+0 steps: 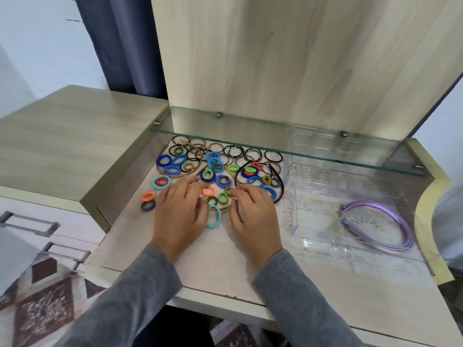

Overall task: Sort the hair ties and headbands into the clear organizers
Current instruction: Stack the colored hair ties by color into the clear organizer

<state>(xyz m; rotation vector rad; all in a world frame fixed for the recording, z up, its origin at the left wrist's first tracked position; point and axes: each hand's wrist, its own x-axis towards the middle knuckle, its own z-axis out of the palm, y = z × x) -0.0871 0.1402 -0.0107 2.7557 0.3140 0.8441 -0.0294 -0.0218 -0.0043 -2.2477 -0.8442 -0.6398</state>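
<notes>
A pile of several colourful hair ties [215,169] lies spread on the white dressing-table top, mixed with thin black ties and a dark headband [281,186]. My left hand [181,214] lies flat at the pile's near edge, fingers spread, next to a teal tie [215,216] and an orange tie [208,191]. My right hand [253,216] lies beside it, fingertips at a green tie [223,197]. Neither hand grips anything. A clear organizer [295,221] to the right holds purple headbands [375,224].
A glass shelf [275,144] juts out above the back of the pile. A second clear organizer [313,141] stands under it at the back right. A raised wooden cabinet top [75,136] borders the left. Drawer handles [30,224] show lower left.
</notes>
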